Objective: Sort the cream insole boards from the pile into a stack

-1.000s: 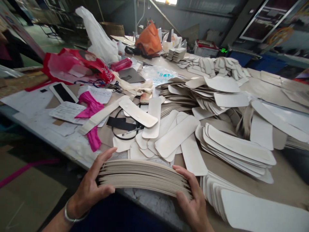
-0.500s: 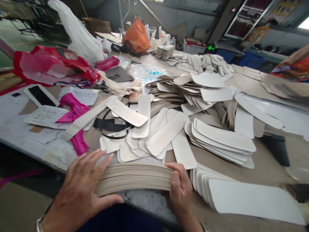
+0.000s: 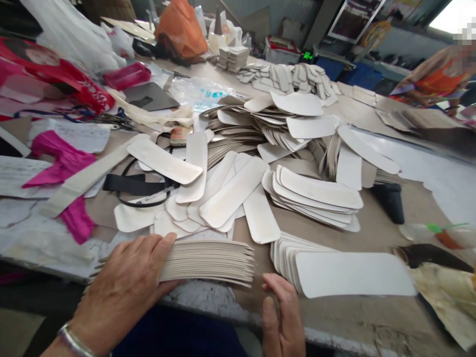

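Observation:
A thick stack of long pale board strips stands on edge at the table's front, its layered edges facing me. My left hand is wrapped over the left part of this stack, thumb on the near side, and hides some of it. Just off the stack's right end, my right hand holds nothing; its thumb and fingers are apart and slightly bent. Right behind that hand lies a fanned pile of white rounded strips. Loose strips are scattered beyond the gripped stack.
A neat pile of strips and a larger heap lie farther back. At left are a black band, pink cloth and papers. An orange bag stands at the back. Another person is at far right.
My right hand has let go of the stack's right end and moved slightly down, away from it. My left hand has closed over the stack. The whole view has shifted to the right.

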{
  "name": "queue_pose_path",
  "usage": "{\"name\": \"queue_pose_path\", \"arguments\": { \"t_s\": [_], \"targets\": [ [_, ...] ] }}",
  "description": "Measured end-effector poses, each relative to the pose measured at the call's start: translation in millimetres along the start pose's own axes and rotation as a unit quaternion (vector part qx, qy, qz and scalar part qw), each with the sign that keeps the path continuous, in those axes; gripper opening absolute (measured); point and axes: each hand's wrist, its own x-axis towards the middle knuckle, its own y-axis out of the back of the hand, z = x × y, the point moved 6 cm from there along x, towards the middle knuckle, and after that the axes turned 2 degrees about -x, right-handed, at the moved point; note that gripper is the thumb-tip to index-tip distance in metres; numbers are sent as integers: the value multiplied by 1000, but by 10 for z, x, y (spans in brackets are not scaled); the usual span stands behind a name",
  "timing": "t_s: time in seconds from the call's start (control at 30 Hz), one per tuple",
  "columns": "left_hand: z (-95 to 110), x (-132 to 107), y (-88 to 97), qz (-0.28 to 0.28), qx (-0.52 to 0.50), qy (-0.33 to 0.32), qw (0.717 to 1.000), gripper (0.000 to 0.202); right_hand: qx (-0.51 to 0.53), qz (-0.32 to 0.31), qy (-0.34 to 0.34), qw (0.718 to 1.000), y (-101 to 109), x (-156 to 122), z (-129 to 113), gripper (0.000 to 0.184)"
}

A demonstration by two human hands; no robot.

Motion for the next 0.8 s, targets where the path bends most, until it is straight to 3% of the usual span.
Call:
{"name": "queue_pose_path", "arguments": {
  "t_s": [0.23,0.4,0.63,0.8],
  "targets": [
    [18,23,10,-35,14,9,999,49,43,-9,39,998,-119,-148,-60,41],
    [13,10,-30,-31,22,3,999,53,49,-3,35,998,-142,-157,-60,43],
    [-52,-11,-101,-57,27,7,998,47,30,5,-8,1000,-111,-142,-81,33],
    [-38,-31,-96,-29,10,9,999,48,40,23,-15,999,-121,-126,-136,24]
  ]
}}
